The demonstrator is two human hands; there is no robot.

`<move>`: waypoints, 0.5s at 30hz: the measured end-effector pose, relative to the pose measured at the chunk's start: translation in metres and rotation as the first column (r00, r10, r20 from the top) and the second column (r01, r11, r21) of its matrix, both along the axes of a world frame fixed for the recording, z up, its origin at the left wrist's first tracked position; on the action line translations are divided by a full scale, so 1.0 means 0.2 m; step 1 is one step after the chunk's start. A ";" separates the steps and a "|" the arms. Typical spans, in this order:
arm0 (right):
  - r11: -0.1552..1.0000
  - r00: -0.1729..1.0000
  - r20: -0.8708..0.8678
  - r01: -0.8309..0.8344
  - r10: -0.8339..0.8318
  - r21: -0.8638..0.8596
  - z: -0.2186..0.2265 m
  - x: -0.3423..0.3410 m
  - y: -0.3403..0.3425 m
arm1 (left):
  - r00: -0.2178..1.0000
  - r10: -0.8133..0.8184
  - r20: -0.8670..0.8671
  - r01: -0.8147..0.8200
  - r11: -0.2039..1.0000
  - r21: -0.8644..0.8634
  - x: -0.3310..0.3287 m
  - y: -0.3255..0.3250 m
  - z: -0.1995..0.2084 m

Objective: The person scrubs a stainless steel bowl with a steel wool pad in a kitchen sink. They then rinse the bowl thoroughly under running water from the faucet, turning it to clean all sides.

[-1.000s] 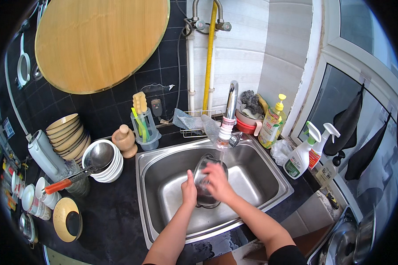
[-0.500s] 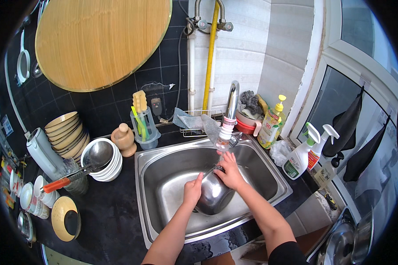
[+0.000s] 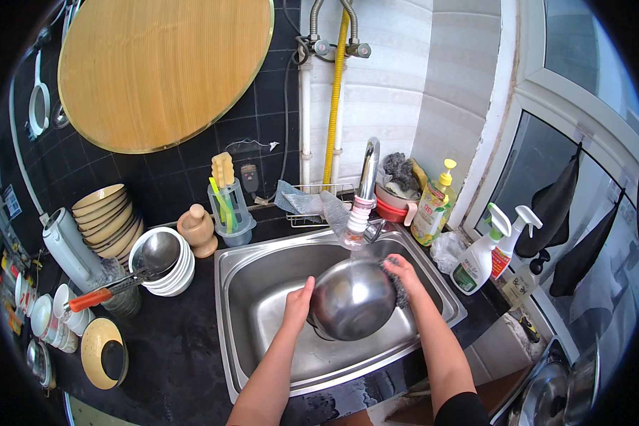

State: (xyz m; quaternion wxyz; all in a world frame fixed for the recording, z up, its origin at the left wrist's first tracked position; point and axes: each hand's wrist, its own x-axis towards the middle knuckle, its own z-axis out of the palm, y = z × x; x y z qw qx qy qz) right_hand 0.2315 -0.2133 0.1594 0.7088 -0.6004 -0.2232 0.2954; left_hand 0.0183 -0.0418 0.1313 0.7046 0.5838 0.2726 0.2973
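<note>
Steel bowl [image 3: 353,302] tilts in the sink [image 3: 263,305], left hand [image 3: 299,305] gripping its edge, right hand [image 3: 407,274] holding a dark scourer [image 3: 399,288] against its side: apparently mid-scrub, the next stroke needing steady support.

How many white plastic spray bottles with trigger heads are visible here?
2: the green-and-white-triggered bottle stands right of the rectangular steel sink; the white-triggered, red-labelled bottle stands behind the first, partly covered. Others may be hidden.
</note>
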 end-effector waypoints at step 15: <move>0.906 0.932 0.313 0.282 -0.181 -0.315 -0.11 0.06 0.13 | 0.993 0.094 0.074 -0.082 0.984 -0.155 0.00 -0.05 0.02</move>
